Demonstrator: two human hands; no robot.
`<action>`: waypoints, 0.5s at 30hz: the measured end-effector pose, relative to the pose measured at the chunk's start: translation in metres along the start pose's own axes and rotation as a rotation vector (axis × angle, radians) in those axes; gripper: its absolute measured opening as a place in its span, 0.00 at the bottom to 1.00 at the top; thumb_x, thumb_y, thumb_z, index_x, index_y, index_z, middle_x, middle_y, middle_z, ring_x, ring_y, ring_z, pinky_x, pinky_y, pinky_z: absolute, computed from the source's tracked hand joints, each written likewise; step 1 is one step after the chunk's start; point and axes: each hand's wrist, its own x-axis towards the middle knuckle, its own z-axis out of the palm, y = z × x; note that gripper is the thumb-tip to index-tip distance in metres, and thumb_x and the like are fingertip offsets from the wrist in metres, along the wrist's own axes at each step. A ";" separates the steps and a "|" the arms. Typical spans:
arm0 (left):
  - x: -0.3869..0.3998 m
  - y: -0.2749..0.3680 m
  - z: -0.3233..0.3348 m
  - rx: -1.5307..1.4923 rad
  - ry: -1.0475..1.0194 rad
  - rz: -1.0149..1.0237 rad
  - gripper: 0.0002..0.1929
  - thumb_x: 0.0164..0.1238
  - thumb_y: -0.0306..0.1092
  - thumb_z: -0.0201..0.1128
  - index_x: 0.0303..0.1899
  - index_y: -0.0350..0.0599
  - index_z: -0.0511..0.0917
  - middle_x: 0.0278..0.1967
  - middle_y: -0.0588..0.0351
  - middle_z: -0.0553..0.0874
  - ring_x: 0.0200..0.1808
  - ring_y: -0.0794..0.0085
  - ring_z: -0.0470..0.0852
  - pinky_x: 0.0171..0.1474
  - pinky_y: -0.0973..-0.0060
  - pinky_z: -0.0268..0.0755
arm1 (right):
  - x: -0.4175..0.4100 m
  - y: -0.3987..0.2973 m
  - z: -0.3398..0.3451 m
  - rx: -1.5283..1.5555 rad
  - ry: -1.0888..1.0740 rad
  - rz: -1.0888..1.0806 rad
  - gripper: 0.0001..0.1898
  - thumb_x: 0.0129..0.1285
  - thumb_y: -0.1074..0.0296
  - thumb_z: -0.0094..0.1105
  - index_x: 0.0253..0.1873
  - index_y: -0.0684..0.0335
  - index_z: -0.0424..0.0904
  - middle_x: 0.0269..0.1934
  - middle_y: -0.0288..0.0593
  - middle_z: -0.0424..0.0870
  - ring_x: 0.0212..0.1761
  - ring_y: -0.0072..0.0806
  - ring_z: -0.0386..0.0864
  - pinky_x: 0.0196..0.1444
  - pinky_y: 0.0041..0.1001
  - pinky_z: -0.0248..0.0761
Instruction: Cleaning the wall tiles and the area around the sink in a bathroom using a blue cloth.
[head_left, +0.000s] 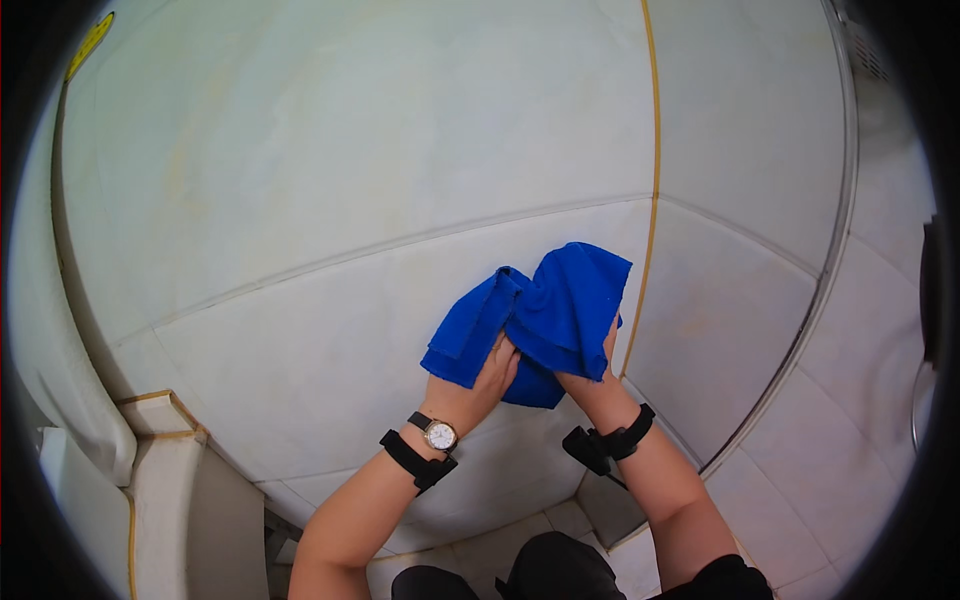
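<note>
A blue cloth (574, 300), bunched and partly folded, is held between both hands in front of a pale tiled wall (360, 337). My left hand (480, 382) grips its lower left part, with the thumb side showing and some fingers under the fabric. Most of my right hand (589, 382) is covered by the cloth, whose edge hangs over it; only the wrist side and a strip by the fingers show. I cannot tell whether the cloth touches the wall. A wristwatch (440, 435) and a black strap are on the left wrist, another black strap (630, 435) on the right.
A yellow-brown line (655, 150) runs down the wall corner to the right. Beyond the side wall is a metal edge strip (851, 150), then floor or wall tiles. At left stand a white fixture (82, 390) and a tiled ledge (161, 465). A yellow sticker (90, 45) is at upper left.
</note>
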 end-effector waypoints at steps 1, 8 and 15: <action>0.000 0.000 -0.001 0.018 0.002 0.005 0.27 0.57 0.38 0.63 0.60 0.41 0.71 0.64 0.43 0.69 0.67 0.50 0.64 0.67 0.55 0.55 | -0.002 0.001 0.003 -0.014 0.015 -0.001 0.25 0.58 0.60 0.61 0.58 0.64 0.72 0.57 0.52 0.73 0.61 0.51 0.66 0.64 0.44 0.56; -0.006 0.000 0.002 -0.007 0.009 -0.018 0.26 0.58 0.38 0.63 0.59 0.42 0.72 0.63 0.44 0.70 0.67 0.51 0.64 0.67 0.56 0.55 | 0.002 -0.009 -0.003 -0.080 0.057 -0.050 0.26 0.56 0.59 0.63 0.58 0.64 0.72 0.57 0.52 0.73 0.62 0.50 0.66 0.64 0.44 0.56; -0.010 -0.001 0.002 -0.034 0.001 -0.036 0.27 0.57 0.37 0.63 0.60 0.43 0.71 0.62 0.45 0.71 0.66 0.51 0.65 0.67 0.57 0.56 | -0.004 0.000 0.003 -0.046 0.060 -0.067 0.27 0.56 0.58 0.63 0.59 0.63 0.72 0.58 0.52 0.73 0.61 0.50 0.66 0.64 0.43 0.56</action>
